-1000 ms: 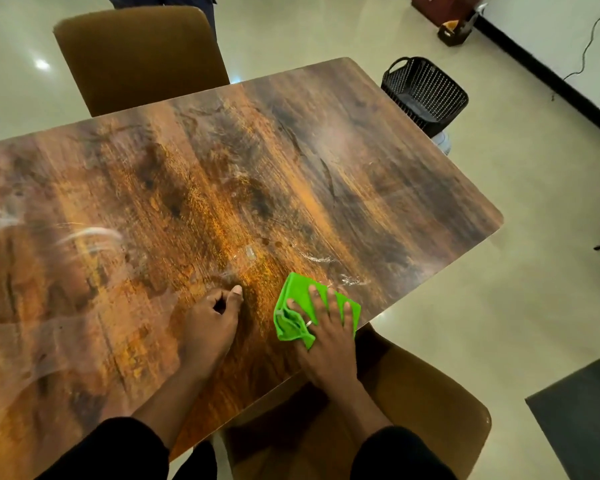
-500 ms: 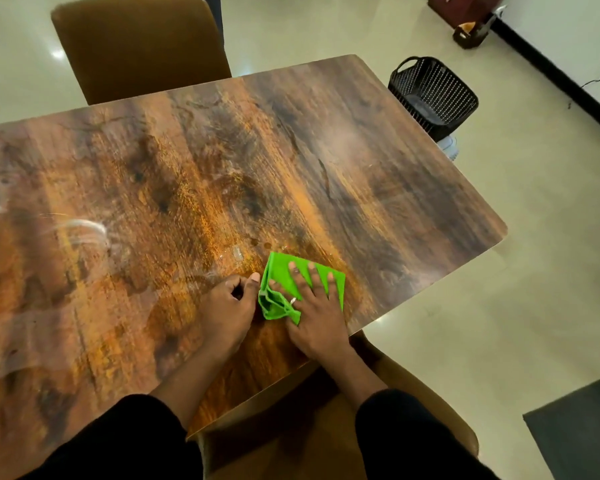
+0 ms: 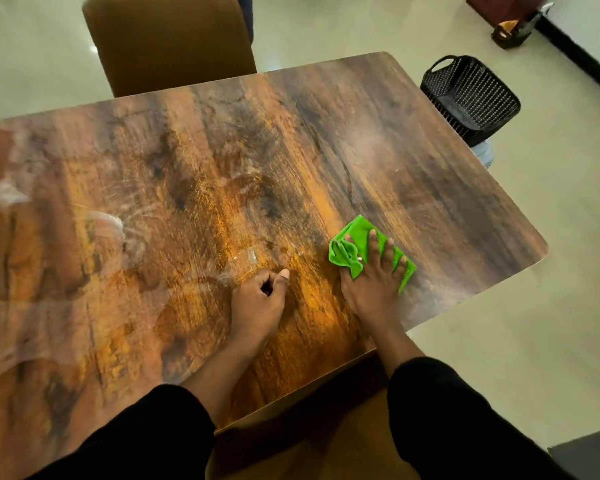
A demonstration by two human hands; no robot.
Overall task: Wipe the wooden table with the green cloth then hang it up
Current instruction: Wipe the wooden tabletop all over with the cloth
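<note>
The wooden table (image 3: 222, 161) fills most of the view, with pale wet smears on its left half and small droplets near the front middle. A bright green cloth (image 3: 357, 233) lies bunched on the table near its front right edge. My right hand (image 3: 374, 282) presses flat on the cloth with fingers spread across it. My left hand (image 3: 257, 299) rests on the tabletop to the left of the cloth, curled into a loose fist that holds nothing.
A brown chair (image 3: 167, 39) stands at the far side of the table, and another chair (image 3: 326, 441) sits under me at the front edge. A black plastic basket (image 3: 471, 95) stands on the floor past the table's right corner. A dark mat (image 3: 589, 455) lies at bottom right.
My right hand has slid the green cloth to the right, away from my left hand, which has stayed in place. The view has shifted a little.
</note>
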